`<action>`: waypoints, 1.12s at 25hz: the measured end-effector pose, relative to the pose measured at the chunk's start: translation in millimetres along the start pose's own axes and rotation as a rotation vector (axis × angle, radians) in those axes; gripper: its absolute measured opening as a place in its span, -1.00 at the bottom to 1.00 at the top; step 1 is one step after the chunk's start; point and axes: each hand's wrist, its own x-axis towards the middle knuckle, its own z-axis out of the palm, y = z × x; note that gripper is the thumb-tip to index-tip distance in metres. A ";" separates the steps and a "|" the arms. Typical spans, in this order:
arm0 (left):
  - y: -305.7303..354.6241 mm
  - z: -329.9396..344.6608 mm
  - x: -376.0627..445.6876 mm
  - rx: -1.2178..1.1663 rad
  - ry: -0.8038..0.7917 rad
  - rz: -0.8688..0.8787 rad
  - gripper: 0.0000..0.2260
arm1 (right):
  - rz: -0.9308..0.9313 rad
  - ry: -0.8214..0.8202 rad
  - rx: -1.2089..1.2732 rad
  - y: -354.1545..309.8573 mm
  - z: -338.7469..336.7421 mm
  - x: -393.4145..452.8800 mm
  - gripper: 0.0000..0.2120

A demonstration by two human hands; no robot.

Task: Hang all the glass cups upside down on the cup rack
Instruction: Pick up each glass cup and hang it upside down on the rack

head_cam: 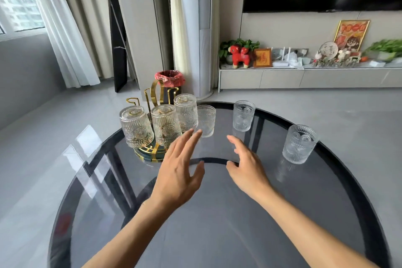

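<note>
Our left hand is spread open with fingers apart, holding nothing; its fingertips reach just short of an upright cup that stands beside the rack. Our right hand is open too, fingers loosely spread and empty, hovering over the table between the rack and the other cups.

We count six glass cups in all. Three hang upside down on the gold rack: one at the left, one in the middle, one behind to the right. Three stand upright on the dark glass table: the one at our left fingertips, a second farther back near the far edge, and a third well off to the right.

At least one bare hook shows on the rack's left side.
</note>
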 end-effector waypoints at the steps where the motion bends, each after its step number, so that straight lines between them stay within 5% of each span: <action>1: 3.6 13.1 -0.3 0.002 -0.063 -0.018 -0.38 | 0.027 0.003 0.010 8.2 -4.7 -3.3 -0.39; 8: -39.3 67.3 -18.3 0.368 -0.517 -0.213 -0.36 | 0.068 -0.020 0.038 25.4 -14.2 11.0 -0.36; 13: -65.5 69.0 -6.4 0.409 -0.637 -0.111 -0.34 | 0.100 -0.028 0.099 28.0 16.8 48.9 -0.30; 21: -80.0 74.9 -2.6 0.382 -0.610 -0.064 -0.32 | 0.322 0.121 0.230 31.6 84.1 140.1 -0.07; 28: -79.2 76.1 -2.2 0.360 -0.620 -0.097 -0.31 | 0.361 0.049 0.176 27.8 95.0 170.5 -0.05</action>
